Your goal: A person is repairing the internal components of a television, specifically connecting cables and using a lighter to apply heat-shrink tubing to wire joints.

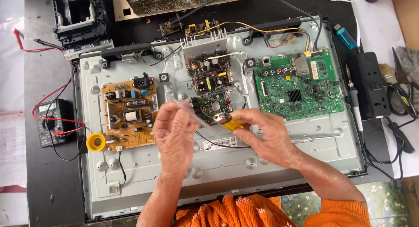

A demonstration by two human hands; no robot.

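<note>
Two hands are working over the opened back of a flat television.

The left hand (174,128) is pinching a thin clear rod (190,111); the right hand (266,135) is gripping a small yellow-handled tool (227,121), its metal tip, perhaps a lens, hard to make out. Both are hovering above the grey metal chassis (218,166), between the brown power board (128,113) and green main board (299,85).

Bright, even daylight fills the head view, with no single strong source to pick out. Shadows are soft and short: a faint one lies under the left hand (176,135) and the right hand (266,137) on the grey metal back panel (218,166). The panel gives a mild sheen without harsh glare. Focus is sharp across the green main board (297,85) and the brown power board (128,113). The white paper (11,56) at the left edge looks washed out, and straight edges bow slightly toward the corners
</note>
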